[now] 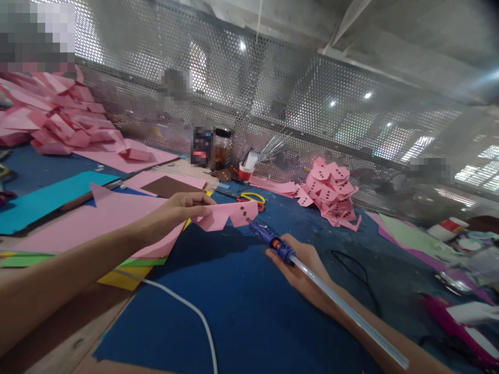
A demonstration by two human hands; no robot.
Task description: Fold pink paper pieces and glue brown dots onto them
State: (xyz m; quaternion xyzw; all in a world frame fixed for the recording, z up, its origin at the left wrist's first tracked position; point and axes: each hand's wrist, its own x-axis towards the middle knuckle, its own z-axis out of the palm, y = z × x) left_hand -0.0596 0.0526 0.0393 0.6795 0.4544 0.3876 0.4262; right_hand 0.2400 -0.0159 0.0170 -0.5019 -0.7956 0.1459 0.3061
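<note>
Pink strip [219,215] is hanging in mid-air near the centre of my view, just above the blue board [237,311], with a notch showing along its lower edge and small brown squares [244,210] sitting near its free end. Taking the strip as the middle of the dial, the person's left hand [189,208] is coming in from nine o'clock, its fingers pinching the near end. From four o'clock the right hand [302,259] is gripping a blue glue gun [268,236], fingers wrapped around it, and a long clear glue stick [346,306] is jutting out of its back. Its nozzle is pointing at the strip's squared end; whether it is touching, I cannot tell.

Yellow-handled scissors [255,197] are lying just behind the strip. At one o'clock a red-and-white cup [245,172] is standing, and at twelve a dark-lidded jar [222,148] is standing. Dotted pink pieces [331,189] are heaping up near three o'clock, while a bigger pink pile [58,117] is spreading at ten. A large pink sheet [97,223] is lying at nine, and a white cord [195,306] is curving past seven.
</note>
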